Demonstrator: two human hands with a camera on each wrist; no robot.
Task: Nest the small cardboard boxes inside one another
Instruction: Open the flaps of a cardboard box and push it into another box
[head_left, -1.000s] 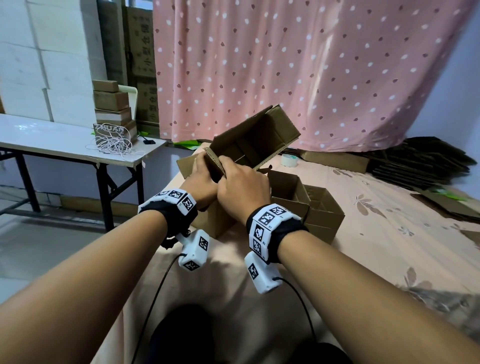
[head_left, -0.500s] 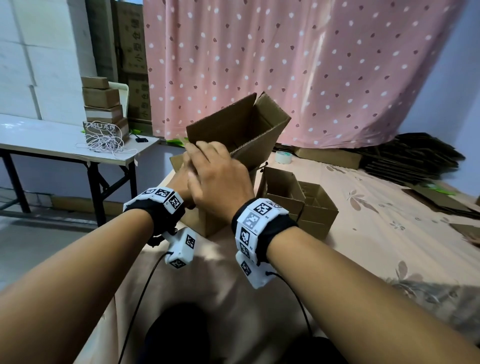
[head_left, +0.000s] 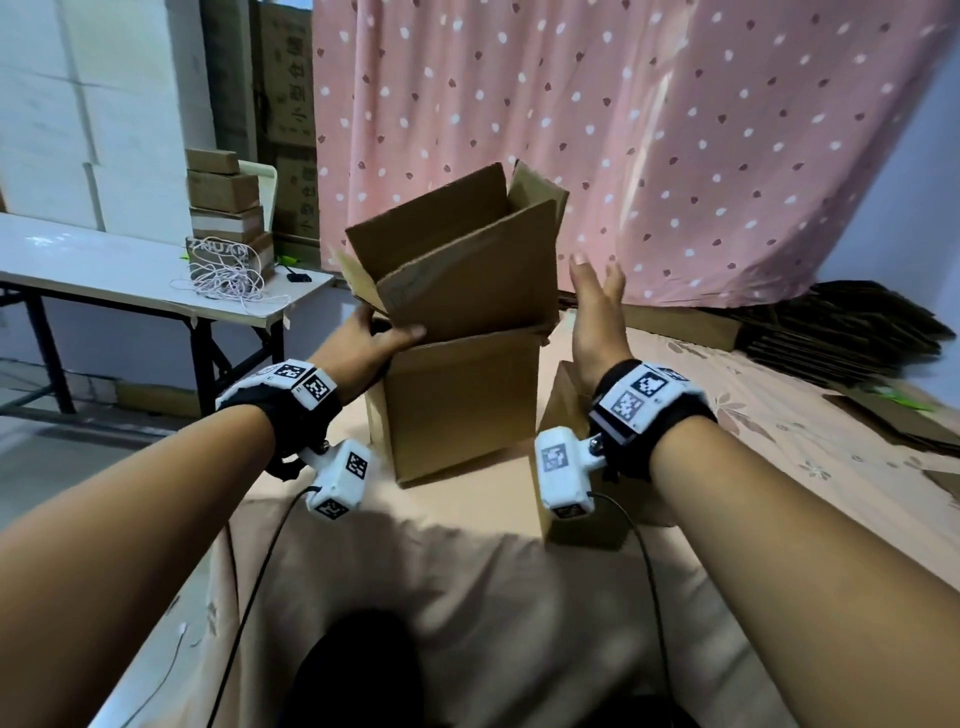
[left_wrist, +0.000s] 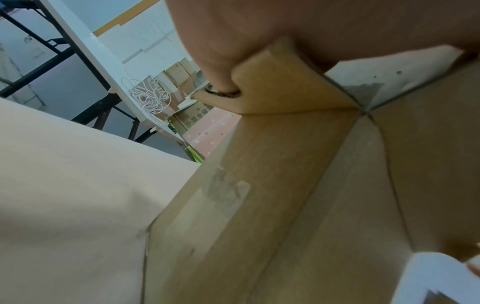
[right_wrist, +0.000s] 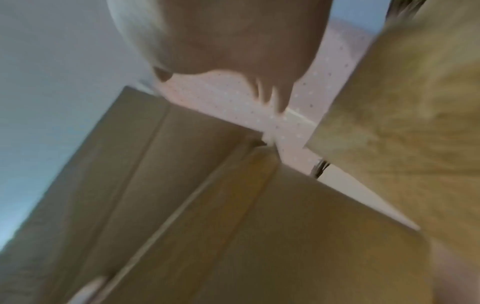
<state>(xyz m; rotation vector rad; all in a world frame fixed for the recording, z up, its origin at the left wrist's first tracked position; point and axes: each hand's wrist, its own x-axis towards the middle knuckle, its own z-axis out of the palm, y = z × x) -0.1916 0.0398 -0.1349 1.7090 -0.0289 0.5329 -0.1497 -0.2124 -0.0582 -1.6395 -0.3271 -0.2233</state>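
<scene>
A tall brown cardboard box (head_left: 462, 410) stands upright on the peach cloth (head_left: 467, 571) with its top flaps raised. My left hand (head_left: 374, 338) grips its near left corner, thumb on the front flap; in the left wrist view the thumb (left_wrist: 215, 61) presses a folded flap (left_wrist: 280, 88). My right hand (head_left: 597, 306) is held with straight fingers just right of the box, holding nothing. A smaller open box (head_left: 563, 395) sits behind my right wrist, mostly hidden. The blurred right wrist view shows my palm (right_wrist: 226, 41), the tall box (right_wrist: 207, 205) and the smaller box (right_wrist: 415, 102).
A white folding table (head_left: 104, 270) stands to the left, carrying a stack of small boxes (head_left: 223, 208) and a coil of cord (head_left: 228, 280). A pink dotted curtain (head_left: 675, 130) hangs behind. Flattened cardboard (head_left: 841, 332) is piled at the far right.
The tall box went from tilted to upright on the cloth. My right hand left the flaps and swung out to the right, fingers straight. The left hand stayed on the box.
</scene>
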